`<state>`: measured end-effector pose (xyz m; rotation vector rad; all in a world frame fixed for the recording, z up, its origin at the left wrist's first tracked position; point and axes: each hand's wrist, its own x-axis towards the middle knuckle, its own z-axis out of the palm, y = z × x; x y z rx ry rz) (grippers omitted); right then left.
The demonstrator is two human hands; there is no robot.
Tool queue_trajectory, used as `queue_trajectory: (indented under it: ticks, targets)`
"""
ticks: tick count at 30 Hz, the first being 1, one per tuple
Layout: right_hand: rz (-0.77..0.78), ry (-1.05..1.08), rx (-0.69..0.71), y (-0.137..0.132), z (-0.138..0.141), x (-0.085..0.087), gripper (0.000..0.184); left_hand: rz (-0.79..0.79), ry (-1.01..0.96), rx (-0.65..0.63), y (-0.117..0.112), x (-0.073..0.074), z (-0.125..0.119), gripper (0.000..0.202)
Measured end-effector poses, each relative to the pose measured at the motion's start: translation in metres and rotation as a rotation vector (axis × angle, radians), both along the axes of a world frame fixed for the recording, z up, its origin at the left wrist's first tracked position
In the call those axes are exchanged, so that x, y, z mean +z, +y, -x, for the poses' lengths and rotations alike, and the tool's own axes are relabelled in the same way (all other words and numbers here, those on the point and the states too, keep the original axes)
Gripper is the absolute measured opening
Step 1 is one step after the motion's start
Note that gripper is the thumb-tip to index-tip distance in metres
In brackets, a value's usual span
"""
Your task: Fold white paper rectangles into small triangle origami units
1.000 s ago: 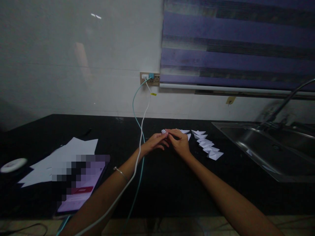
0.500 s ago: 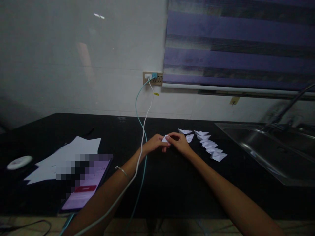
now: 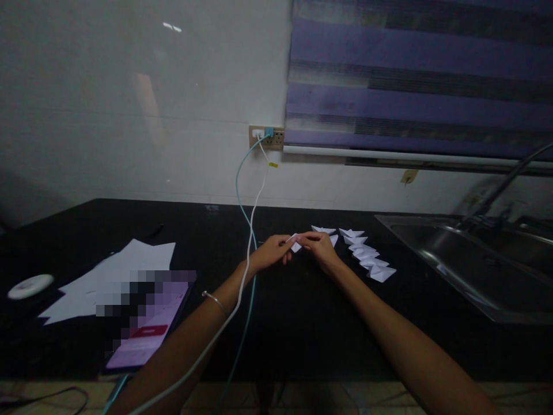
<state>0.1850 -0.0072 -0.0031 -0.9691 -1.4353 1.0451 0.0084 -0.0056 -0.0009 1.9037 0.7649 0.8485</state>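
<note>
A small folded piece of white paper (image 3: pixel 295 246) is pinched between my two hands above the black countertop (image 3: pixel 298 323). My left hand (image 3: pixel 273 252) grips its left side, thumb on top. From the right, my right hand (image 3: pixel 318 246) holds the other side with thumb and fingertips closed. Several white paper boats (image 3: pixel 364 252) stand in a slanting row just right of my right hand. Another paper boat (image 3: pixel 324 230) lies behind that hand, and a further folded white piece there is partly hidden by it.
White sheets of paper (image 3: pixel 129 253) and a phone or tablet (image 3: pixel 147 340) lie at left, beside a white rounded object (image 3: pixel 31 286). A white cable (image 3: pixel 249 253) and a teal cable (image 3: pixel 237 173) hang from the wall socket (image 3: pixel 276 138), crossing my left arm. At right is a steel sink (image 3: pixel 432 253).
The folded paper has turned between my fingers and now shows a diamond-like shape. My right thumb and fingers have shifted over its top. The boats stay where they were.
</note>
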Motion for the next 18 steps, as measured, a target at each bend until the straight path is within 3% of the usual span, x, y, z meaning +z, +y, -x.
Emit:
queue_trajectory:
  ticks: [3, 11, 18]
  targets:
    - [0.013, 0.017, 0.009, 0.0001, 0.0011, -0.0010, 0.032, -0.051, -0.037, 0.051, -0.0018, 0.0025, 0.0005, 0.044]
    - [0.000, 0.060, -0.033, -0.0017, 0.0030, 0.0023, 0.033, 0.052, -0.122, 0.057, 0.0023, 0.0007, -0.0027, 0.043]
    - [0.076, 0.272, -0.098, -0.0059, 0.0080, 0.0067, 0.032, 0.034, -0.228, 0.152, 0.0055, 0.0025, -0.0030, 0.042]
